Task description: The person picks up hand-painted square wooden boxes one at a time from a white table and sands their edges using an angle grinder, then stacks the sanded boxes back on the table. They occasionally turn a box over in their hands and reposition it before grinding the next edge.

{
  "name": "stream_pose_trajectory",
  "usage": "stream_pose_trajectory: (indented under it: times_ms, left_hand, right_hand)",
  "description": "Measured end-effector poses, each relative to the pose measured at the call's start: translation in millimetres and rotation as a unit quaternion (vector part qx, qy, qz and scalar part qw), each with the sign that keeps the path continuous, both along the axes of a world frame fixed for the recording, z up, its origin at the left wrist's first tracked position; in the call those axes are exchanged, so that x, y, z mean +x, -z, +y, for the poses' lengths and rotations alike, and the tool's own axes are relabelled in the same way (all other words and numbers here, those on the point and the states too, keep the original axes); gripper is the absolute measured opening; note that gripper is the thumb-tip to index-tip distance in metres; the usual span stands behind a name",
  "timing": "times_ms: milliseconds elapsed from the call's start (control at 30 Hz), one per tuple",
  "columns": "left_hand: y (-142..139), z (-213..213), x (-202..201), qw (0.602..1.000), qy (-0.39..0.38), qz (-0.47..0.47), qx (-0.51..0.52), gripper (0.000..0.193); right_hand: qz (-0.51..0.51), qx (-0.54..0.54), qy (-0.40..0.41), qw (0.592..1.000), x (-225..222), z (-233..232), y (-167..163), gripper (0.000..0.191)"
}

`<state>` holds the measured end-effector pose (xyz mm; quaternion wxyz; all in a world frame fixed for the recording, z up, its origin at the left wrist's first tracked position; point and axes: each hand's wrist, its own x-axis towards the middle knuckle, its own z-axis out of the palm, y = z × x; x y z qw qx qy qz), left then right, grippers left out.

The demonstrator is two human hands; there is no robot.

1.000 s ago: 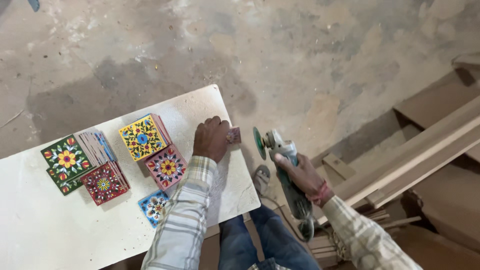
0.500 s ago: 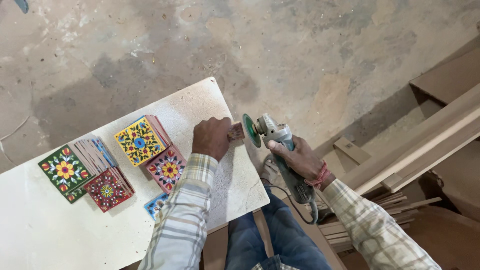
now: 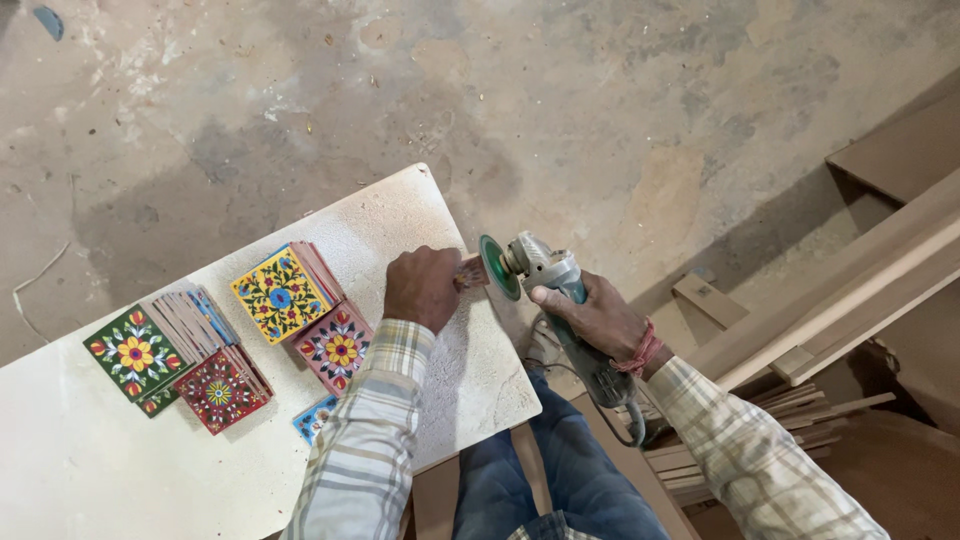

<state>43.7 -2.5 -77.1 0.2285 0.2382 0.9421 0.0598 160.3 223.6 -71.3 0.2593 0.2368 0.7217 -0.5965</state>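
Change: my right hand has swung the grinder leftward since the earlier frames, so its green disc now sits just beside the tile edge.
Left hand: my left hand is closed, knuckles up, pinning a small tile at the right edge of the slab. Only a reddish corner of the tile shows past my fingers.
Right hand: wrapped tight around the grinder's grey body, a red thread at the wrist.
Why held so: as I judge it, the tile pokes over the slab's edge so the disc can reach it without biting the slab, and my closed hand keeps it from skidding.
Contact: disc and tile look touching or nearly so; I cannot tell which.
Left of my hand: stacks of painted flower tiles lie on the slab: a yellow stack, a pink one nearer me, a green stack far left, a red one beside it, and a blue tile half hidden by my sleeve.
Right: wooden planks lean and pile up close to my right elbow.
In the way: the grinder's cord loops below my right wrist; my knees are tucked under the slab's near edge.
Far: bare, dusty concrete floor.
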Motion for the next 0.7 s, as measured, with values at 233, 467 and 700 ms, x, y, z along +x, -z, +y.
stream_pose_trajectory:
  times_ms: [233,467,700]
  left_hand:
    - [-1.5,1.5,-0.3,0.999,0.001,-0.034,-0.026,0.012]
    - [-6.4,4.7,5.9,1.0,0.01,-0.013,-0.011,0.01]
    - [-8.8,7.3,1.3,0.999,0.022,-0.02,-0.023,0.013]
  right_hand:
    - [-0.027,0.026,-0.021,0.999,-4.3,1.2,-5.8,0.062]
    - [-0.016,0.033,-0.025,0.999,2.5,4.2,-7.0,0.062]
    - [0.007,0.035,-0.029,0.999,0.2,5.8,1.9,0.062]
